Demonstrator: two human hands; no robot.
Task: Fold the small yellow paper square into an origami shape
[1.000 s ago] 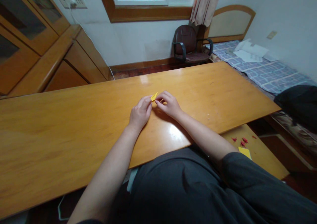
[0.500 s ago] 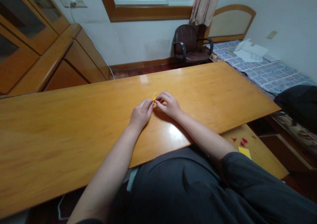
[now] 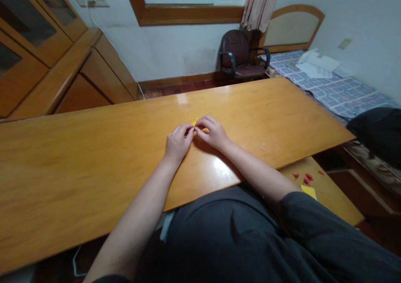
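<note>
Left hand (image 3: 179, 140) pinches the paper (image 3: 194, 122), which sits between both hands' fingertips above the worktop (image 3: 94, 157), its visible tip slanting away and rightward (the rest is hidden); right hand (image 3: 214, 133), equally near, pinches it too.

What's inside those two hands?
A bit of yellow paper peeks out between the left hand and right hand. They cover the rest, so its whole shape can't be seen.
</note>
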